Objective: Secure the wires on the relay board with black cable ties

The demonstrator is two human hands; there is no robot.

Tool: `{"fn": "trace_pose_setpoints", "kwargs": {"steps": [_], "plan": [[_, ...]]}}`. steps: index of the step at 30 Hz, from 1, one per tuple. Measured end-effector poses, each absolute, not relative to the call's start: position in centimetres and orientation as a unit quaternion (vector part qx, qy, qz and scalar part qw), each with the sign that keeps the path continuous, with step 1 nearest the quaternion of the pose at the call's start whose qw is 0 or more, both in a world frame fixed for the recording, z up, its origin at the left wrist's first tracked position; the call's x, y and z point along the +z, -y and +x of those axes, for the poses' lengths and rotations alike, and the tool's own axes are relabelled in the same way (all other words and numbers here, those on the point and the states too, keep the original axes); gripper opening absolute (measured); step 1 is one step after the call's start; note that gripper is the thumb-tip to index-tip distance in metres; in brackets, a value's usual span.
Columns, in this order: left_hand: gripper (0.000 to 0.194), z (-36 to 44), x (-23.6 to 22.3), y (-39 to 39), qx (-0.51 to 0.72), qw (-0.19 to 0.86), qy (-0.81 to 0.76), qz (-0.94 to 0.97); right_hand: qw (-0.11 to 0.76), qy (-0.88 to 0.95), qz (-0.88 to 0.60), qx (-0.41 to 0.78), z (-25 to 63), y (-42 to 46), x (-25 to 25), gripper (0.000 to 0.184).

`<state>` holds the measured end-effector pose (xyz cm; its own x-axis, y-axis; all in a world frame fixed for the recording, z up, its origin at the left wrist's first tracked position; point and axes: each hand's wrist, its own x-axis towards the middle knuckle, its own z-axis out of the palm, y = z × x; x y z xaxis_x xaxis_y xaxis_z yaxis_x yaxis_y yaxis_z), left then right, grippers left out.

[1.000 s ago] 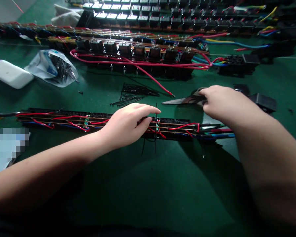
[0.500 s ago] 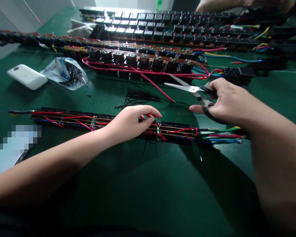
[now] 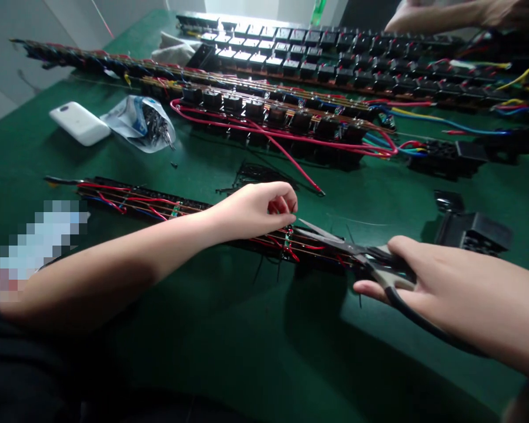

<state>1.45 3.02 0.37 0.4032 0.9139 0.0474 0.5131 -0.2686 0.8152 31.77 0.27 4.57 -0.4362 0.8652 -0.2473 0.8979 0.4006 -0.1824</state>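
A long black relay strip with red and blue wires lies across the green table in front of me. My left hand rests on its middle, fingers curled and pinched at the wiring near a cable tie; what they pinch is too small to make out. My right hand grips black-handled scissors, the blades nearly closed and pointing left, tips close to my left fingertips over the strip.
A pile of black cable ties lies behind the strip. Further back are more wired relay rows, a plastic bag of parts, a white phone, and loose black sockets. Another person's hand works at the far edge.
My right hand lifted the scissors off the table, then brought them down and left until the blade tips reached my left fingers. My left fingers curled into a pinch on the strip.
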Motion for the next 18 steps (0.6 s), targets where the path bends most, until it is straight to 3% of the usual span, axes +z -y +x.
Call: {"fn": "trace_pose_setpoints", "kwargs": {"steps": [2, 11, 18], "plan": [[0.005, 1.6, 0.2, -3.0, 0.282, 0.378, -0.483, 0.738, 0.104, -0.826, 0.529, -0.163, 31.7, 0.0, 4.8, 0.057], [0.005, 1.5, 0.1, -2.2, 0.327, 0.355, -0.472, 0.738, -0.026, -0.904, 0.422, -0.056, 30.3, 0.2, 3.2, 0.051], [0.006, 1.4, 0.2, -2.1, 0.325, 0.348, -0.453, 0.754, -0.005, -0.892, 0.451, -0.018, 28.1, 0.4, 3.0, 0.049]]}}
